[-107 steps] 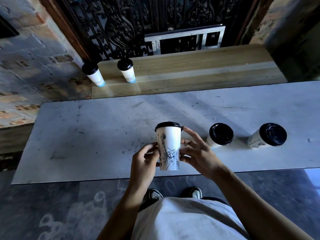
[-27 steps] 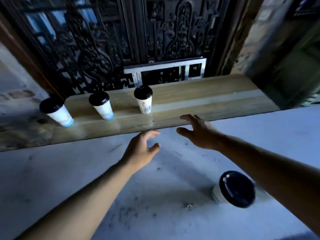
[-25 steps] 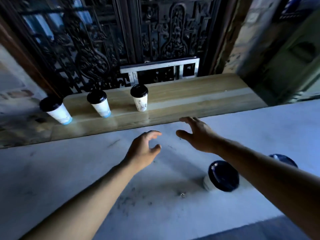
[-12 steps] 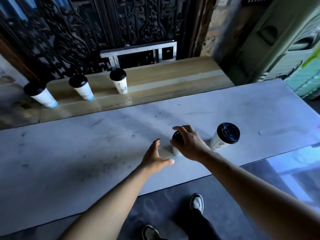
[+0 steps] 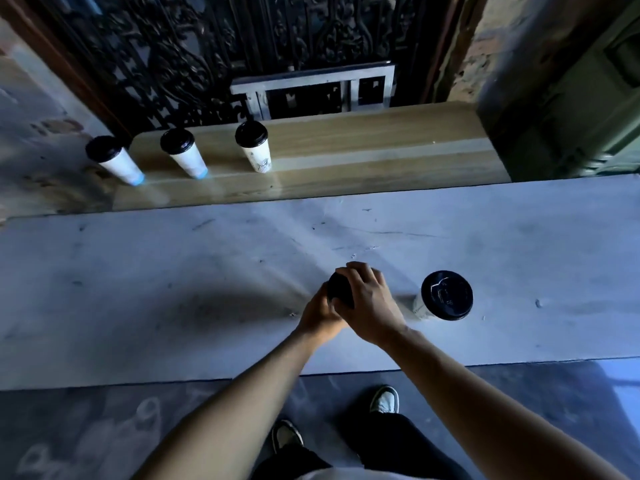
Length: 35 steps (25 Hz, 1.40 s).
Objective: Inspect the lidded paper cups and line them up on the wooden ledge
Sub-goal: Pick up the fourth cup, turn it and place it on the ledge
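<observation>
Head view: my right hand (image 5: 369,304) and left hand (image 5: 320,311) clasp the upright cup (image 5: 339,292); wooden ledge (image 5: 381,157) lies straight ahead, its free space right of three cups.

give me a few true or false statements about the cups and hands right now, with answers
1. Three cups stand on the wooden ledge. True: left cup, middle cup, right cup.
2. Both hands are on one cup. True: left hand and right hand grip it.
3. Another cup on the marble counter has no lid. False: it has a black lid.
4. The ledge cups lie on their sides. False: they stand upright.
5. The lone counter cup is left of the hands. False: it is to their right.
</observation>
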Motion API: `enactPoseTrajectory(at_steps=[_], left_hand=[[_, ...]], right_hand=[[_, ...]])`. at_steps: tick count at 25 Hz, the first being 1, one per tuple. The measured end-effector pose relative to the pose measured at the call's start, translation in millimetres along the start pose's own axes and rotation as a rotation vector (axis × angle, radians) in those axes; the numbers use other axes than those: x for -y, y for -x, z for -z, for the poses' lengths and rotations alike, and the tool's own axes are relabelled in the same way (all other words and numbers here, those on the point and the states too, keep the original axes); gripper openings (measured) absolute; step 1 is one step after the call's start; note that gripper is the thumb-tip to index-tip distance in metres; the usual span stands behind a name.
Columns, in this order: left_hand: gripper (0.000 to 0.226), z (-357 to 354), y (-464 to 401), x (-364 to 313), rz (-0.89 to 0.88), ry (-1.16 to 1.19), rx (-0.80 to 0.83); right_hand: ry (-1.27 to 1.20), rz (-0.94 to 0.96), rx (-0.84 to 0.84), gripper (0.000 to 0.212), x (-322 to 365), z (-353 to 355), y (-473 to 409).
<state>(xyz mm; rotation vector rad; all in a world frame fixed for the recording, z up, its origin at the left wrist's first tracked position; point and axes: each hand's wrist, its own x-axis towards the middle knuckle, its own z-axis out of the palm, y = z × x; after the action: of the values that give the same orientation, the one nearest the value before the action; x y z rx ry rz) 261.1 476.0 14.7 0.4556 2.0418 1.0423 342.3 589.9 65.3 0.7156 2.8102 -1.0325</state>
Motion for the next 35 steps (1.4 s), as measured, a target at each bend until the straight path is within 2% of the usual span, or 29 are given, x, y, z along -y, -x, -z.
enactPoseTrajectory(at_steps=[4, 7, 10, 12, 14, 21, 23, 27, 31, 35], left_hand=[[0.067, 1, 7, -14, 0.027, -0.023, -0.081], [0.057, 11, 21, -24, 0.027, 0.020, -0.111], [0.052, 19, 41, -50, -0.034, 0.084, -0.142], [0.058, 21, 50, -72, -0.065, 0.159, -0.162], [0.059, 26, 60, -90, -0.073, 0.207, -0.140], [0.034, 48, 94, -111, -0.080, 0.249, -0.063], [0.037, 52, 100, -112, -0.092, 0.272, -0.004], [0.067, 49, 105, -114, -0.042, 0.239, -0.005], [0.066, 50, 104, -114, -0.021, 0.188, -0.029], [0.063, 53, 105, -109, 0.013, 0.198, -0.036]], right_hand=[[-0.115, 0.013, 0.057, 0.055, -7, 28, -11], [-0.225, 0.056, 0.052, 0.046, 0, 52, -18], [-0.426, -0.005, 0.087, 0.033, 20, 79, -27], [-0.483, -0.028, 0.119, 0.034, 31, 97, -30], [-0.567, -0.034, 0.165, 0.037, 39, 112, -28], [-0.736, 0.031, 0.297, 0.035, 55, 133, -10], [-0.758, 0.032, 0.338, 0.039, 58, 134, -3], [-0.834, 0.056, 0.355, 0.041, 60, 126, 6], [-0.828, 0.100, 0.302, 0.038, 56, 117, 7], [-0.798, 0.144, 0.336, 0.039, 54, 109, 4]])
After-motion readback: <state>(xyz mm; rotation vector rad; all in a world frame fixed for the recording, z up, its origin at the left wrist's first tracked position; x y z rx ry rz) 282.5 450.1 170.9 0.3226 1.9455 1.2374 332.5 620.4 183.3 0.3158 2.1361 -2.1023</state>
